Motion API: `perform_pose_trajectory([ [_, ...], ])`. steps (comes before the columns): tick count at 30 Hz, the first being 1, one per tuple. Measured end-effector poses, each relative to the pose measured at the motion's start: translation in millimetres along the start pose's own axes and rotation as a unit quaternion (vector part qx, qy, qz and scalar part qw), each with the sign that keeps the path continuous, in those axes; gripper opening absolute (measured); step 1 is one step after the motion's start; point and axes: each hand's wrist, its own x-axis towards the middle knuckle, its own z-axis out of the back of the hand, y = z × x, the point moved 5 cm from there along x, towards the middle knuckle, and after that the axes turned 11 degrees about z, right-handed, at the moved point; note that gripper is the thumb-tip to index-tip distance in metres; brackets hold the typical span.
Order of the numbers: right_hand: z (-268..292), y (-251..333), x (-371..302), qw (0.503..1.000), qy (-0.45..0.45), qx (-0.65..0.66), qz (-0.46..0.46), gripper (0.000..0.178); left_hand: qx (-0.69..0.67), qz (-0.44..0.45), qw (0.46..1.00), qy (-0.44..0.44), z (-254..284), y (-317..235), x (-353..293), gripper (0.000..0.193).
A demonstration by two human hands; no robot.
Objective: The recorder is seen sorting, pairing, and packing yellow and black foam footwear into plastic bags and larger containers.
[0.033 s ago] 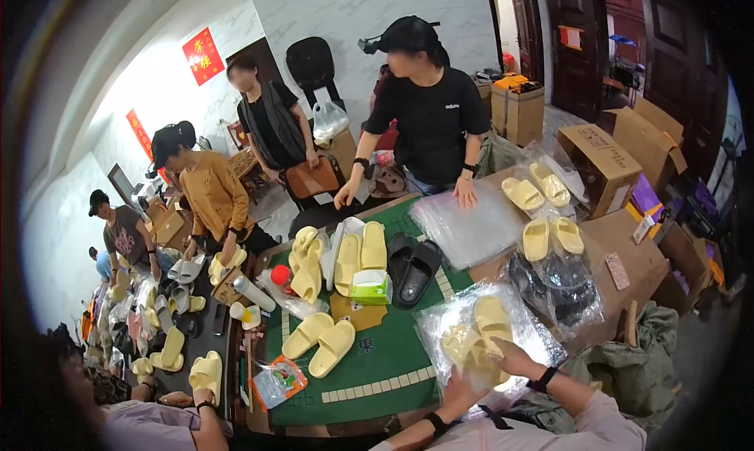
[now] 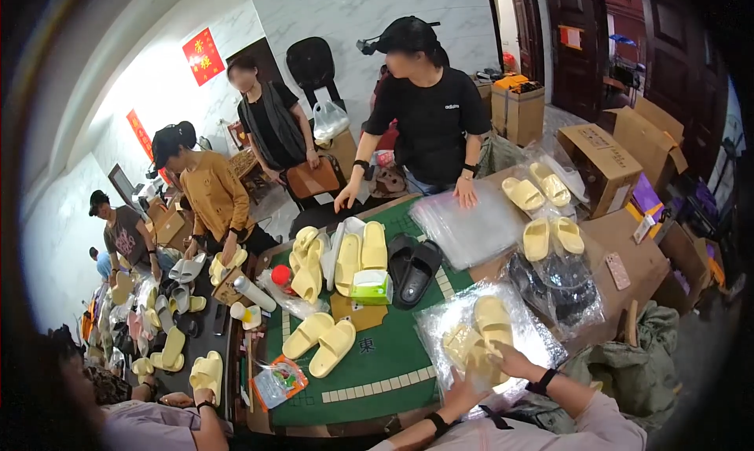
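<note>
A pair of pale yellow slippers (image 2: 492,319) lies on a shiny pile of clear plastic bags (image 2: 441,317) at the table's near right. My right hand (image 2: 514,362) has its fingers and thumb closed at the near end of these slippers. Beside it, my left hand (image 2: 463,394) rests against the left slipper's near end, fingers apart; its fingertips are slightly blurred. To the left, another yellow pair (image 2: 320,344) sits on the green mat (image 2: 361,400). Black slippers (image 2: 416,270) and more yellow slippers (image 2: 361,248) lie farther back.
Across the table a person in black (image 2: 428,109) touches a stack of clear bags (image 2: 452,231). Bagged slippers (image 2: 558,294), a phone (image 2: 617,271) and cartons (image 2: 601,168) are at right. A tissue pack (image 2: 371,287) and bottle (image 2: 255,293) stand mid-table. Other people handle slippers at left.
Hardly anything differs. My fingers have shifted very slightly at the yellow slippers; the slippers stay in place.
</note>
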Motion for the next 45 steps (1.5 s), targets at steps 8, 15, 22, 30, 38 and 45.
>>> perform_pose_trajectory([
  [8,-9.4,12.0,-35.6,0.995,-0.09,0.005,-0.037,0.044,-0.105,0.056,0.993,0.025,-25.3,5.2,14.6,0.122],
  [15,36.7,-10.6,-65.0,0.911,-0.358,-0.186,-0.083,0.042,-0.151,0.045,0.987,-0.003,-31.1,6.2,26.1,0.109],
  [22,10.8,-99.7,-57.1,0.91,-0.211,-0.305,-0.185,0.03,-0.104,0.063,0.992,-0.011,-56.4,29.6,43.5,0.096],
  [30,81.4,-36.8,-8.8,0.934,-0.325,0.102,-0.108,0.019,-0.375,-0.044,0.919,-0.114,58.8,-1.7,13.1,0.057],
  [38,143.8,47.6,15.1,0.939,-0.266,0.218,0.025,0.018,-0.546,-0.183,0.803,-0.151,157.8,-48.4,-25.7,0.035],
  [45,152.4,120.9,18.7,0.943,-0.259,-0.166,0.127,0.095,-0.545,-0.132,0.806,-0.19,171.1,-51.6,-24.0,0.025],
])
